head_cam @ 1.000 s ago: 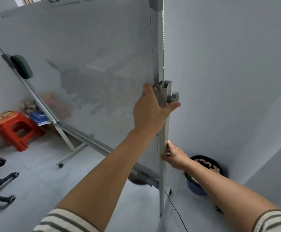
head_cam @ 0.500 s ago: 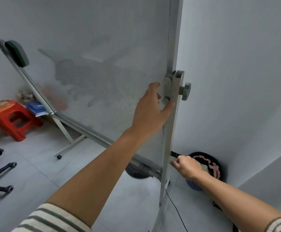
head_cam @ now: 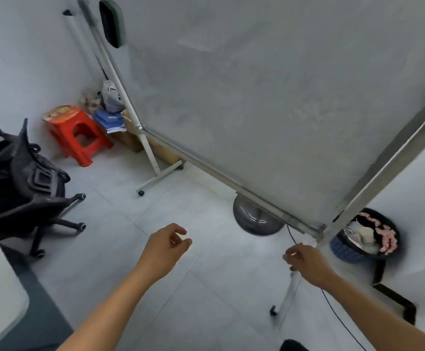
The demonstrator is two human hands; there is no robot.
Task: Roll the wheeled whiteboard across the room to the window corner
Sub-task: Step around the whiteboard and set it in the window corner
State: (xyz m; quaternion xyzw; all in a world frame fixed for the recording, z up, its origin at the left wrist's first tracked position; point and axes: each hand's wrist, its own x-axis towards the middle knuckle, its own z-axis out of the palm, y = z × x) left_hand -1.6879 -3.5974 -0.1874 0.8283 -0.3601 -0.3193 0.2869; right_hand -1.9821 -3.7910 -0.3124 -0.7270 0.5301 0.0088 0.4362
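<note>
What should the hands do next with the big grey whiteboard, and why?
Probably take hold of the whiteboard's pale metal side post again. Both the left hand and the right hand hang loose and hold nothing, so the big grey wheeled whiteboard cannot be steered. A thin black cord trails by its near castor, so go slowly.

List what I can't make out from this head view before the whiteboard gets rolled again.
- Whiteboard: top and right side cut off by the frame edges.
- Near foot: partly behind the right hand; only one caster shows.
- Fan base: rear hidden behind the board's bottom rail.
- Left hand: open, motion-blurred.
- Window corner: not in view.
</note>
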